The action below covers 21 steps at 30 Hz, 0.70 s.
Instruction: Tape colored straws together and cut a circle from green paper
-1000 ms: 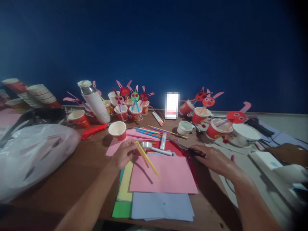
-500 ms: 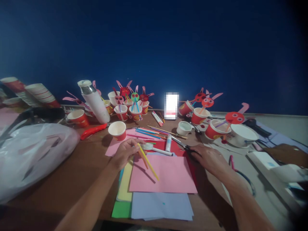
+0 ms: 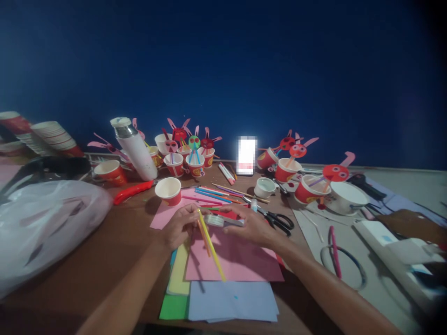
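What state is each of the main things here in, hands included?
Left hand, closed on the straws
Straws, held at one end
Right hand, thumb and fingers parted
Tape roll, by the right hand, contact unclear
Scissors, lying unheld, handles spread
Nearest paper cup, upright, open-topped
Flask, cap on
Screen, lit
Top pink sheet, lying flat

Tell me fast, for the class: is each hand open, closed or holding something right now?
Left hand: closed, holding a yellow strip and an orange strip.
Right hand: open, by the marker; contact cannot be told.
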Tool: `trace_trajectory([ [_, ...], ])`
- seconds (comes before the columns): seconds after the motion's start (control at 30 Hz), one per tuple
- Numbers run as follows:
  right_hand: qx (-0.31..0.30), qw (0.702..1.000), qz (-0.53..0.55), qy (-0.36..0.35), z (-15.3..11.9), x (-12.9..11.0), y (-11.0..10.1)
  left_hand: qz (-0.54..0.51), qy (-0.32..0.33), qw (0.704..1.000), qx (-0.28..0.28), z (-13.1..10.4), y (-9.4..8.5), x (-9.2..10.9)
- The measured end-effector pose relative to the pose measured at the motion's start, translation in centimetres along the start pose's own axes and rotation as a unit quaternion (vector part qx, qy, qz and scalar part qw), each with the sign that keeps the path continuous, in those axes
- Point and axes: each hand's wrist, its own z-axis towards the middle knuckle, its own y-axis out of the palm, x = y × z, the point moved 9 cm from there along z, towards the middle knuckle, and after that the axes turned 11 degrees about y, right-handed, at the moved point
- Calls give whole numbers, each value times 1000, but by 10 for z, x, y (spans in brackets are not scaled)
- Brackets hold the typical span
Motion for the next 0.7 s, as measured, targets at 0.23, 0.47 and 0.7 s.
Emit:
trace_trajectory([
  [0.23, 24, 999, 20, -13, 4, -3, 15, -22, -17, 1000, 7, -2, 3, -1],
  [0.47, 90, 994, -56, -5, 2, -3, 4, -47, 25, 997, 54, 1, -5, 10],
  [0.7, 129, 976, -171, -44, 1, -8, 9, -37, -4, 999, 29, 0, 6, 2],
])
